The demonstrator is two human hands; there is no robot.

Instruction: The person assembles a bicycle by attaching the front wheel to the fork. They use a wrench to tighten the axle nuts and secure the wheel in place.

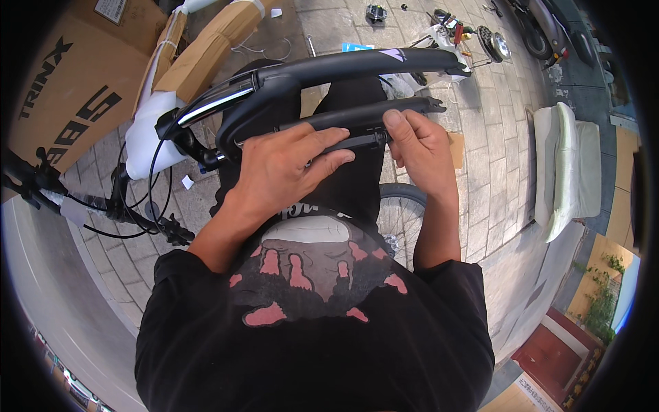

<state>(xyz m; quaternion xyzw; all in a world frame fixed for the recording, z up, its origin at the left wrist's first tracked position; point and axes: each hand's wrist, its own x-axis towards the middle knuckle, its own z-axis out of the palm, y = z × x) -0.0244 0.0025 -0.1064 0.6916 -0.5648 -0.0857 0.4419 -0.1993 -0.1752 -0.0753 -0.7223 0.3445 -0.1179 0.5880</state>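
A black bicycle fork [329, 67] lies across my lap, its two legs pointing right. Just below its nearer leg, a slim black bar-shaped part [362, 142] is held between my hands; what it is I cannot make out. My left hand [285, 161] closes on the bar from the left, thumb below and fingers above. At the bar's right end, the thumb and fingers of my right hand [419, 147] are pinched together close to the fork leg's tip. Behind the left hand, part of the bar is hidden.
At the left are a handlebar with cables [103, 206] and a large cardboard box [75, 82]. Cardboard-wrapped tubes [206, 51] stand beside it. A spoked wheel [403, 209] is below my right hand. Loose parts, including a pedal [375, 13], lie ahead; a cushioned seat [559, 161] stands right.
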